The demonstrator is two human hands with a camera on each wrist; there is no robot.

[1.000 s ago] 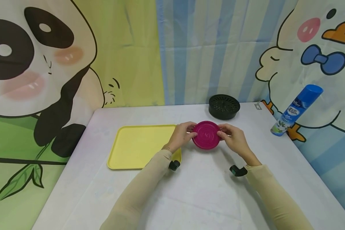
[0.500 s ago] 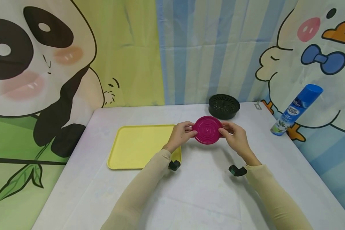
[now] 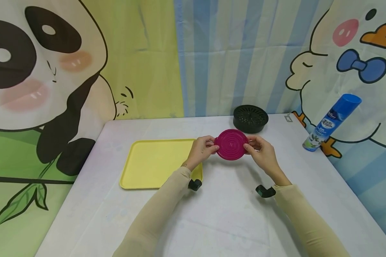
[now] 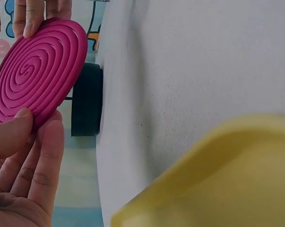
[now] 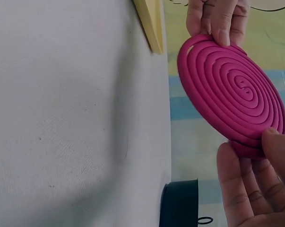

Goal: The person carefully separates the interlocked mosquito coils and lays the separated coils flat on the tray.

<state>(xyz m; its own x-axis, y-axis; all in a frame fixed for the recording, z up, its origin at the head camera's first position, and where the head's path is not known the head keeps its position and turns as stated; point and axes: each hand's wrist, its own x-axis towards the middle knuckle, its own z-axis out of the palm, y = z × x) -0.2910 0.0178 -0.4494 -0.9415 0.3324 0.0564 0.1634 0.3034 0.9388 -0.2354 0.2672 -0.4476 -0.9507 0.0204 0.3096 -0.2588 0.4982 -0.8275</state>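
Fingers (image 5: 234, 187) clamped on one magenta mosquito coil (image 3: 231, 144), held tilted above the table (image 3: 225, 214).
Nearest are two beige sleeves (image 3: 308, 217) and two small black wrist devices (image 3: 265, 191); beyond them, two hands, the left hand (image 3: 202, 150) and right hand (image 3: 263, 153), pinch opposite sides of the rim between thumb and fingers. Flat and round, the coil is closely wound, with narrow slits between its ridged turns and two tiny slots at the centre. One yellow rectangular tray (image 3: 154, 164) lies left of it, partly behind the left forearm. Farther back sit one round black slotted container (image 3: 251, 119) and, right, one blue spray can (image 3: 331, 123). Behind hangs cloth (image 3: 225, 60) printed with one panda and one bow-tied bird.
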